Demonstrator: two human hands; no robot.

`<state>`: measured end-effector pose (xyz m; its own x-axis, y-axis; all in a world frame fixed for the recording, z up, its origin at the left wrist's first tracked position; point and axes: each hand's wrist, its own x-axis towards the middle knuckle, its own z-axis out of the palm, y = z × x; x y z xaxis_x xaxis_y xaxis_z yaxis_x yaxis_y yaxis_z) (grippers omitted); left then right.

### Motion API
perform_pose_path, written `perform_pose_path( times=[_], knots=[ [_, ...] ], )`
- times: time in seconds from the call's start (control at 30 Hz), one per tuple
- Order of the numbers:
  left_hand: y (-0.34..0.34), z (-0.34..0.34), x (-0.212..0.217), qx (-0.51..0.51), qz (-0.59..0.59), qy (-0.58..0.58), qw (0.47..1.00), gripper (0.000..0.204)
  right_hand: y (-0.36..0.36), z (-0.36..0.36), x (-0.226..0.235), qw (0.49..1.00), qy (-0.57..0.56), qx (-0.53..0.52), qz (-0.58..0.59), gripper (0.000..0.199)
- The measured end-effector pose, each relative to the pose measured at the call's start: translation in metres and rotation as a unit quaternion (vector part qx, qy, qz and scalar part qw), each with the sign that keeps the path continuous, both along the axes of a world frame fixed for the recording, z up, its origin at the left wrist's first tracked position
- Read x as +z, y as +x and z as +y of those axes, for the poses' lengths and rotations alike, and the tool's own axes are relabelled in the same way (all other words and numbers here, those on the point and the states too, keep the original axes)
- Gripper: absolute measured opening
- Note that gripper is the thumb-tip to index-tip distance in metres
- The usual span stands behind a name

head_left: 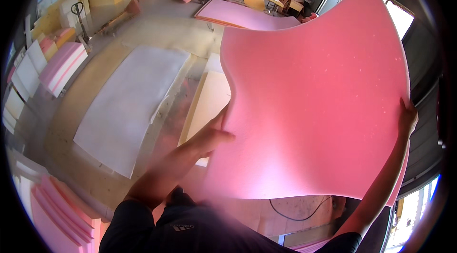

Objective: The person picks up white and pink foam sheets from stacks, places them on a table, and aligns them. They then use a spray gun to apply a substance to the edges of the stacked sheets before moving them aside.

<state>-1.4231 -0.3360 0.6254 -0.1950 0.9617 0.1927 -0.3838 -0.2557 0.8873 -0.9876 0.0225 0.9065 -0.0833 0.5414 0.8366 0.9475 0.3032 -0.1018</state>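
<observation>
No packages, labels, signs or screens show anywhere in this view: only bare foam sheets and stacked foam blocks around the workshop floor, none wrapped, tagged or marked in any visible way.

A foam sheet [314, 96] is held up between the left hand [214, 131] and the right hand [407, 117]. To its left, a wide sheet [131, 105] is laid on the floor [157, 27], and stacked slabs [62, 65] are set farther left. Behind, another sheet [243, 15] is laid on a table.

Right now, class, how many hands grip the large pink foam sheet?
2: the left hand on the large pink foam sheet at its left edge, the right hand on its right edge.
</observation>
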Motion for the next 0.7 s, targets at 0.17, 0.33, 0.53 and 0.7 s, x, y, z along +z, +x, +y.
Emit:
perform_pose_path(
  times=[0.17,0.33,0.53,0.7],
  knots=[
    [-0.027,0.026,-0.001,-0.038,-0.013,0.012,0.999,0.098,-0.012,0.023,0.007,0.997,0.032,-0.046,-0.057,0.054],
    [-0.074,0.044,-0.026,-0.047,-0.007,0.058,0.997,0.102,-0.074,0.041,0.009,0.994,0.000,-0.080,-0.074,0.053],
    [-0.145,0.069,-0.053,-0.079,-0.004,0.034,0.996,0.105,-0.150,0.051,0.008,0.981,-0.062,-0.141,-0.119,0.055],
    [-0.180,0.079,-0.066,-0.080,-0.049,0.028,0.995,0.101,-0.194,0.052,0.004,0.976,0.013,-0.126,-0.178,0.058]
  ],
)
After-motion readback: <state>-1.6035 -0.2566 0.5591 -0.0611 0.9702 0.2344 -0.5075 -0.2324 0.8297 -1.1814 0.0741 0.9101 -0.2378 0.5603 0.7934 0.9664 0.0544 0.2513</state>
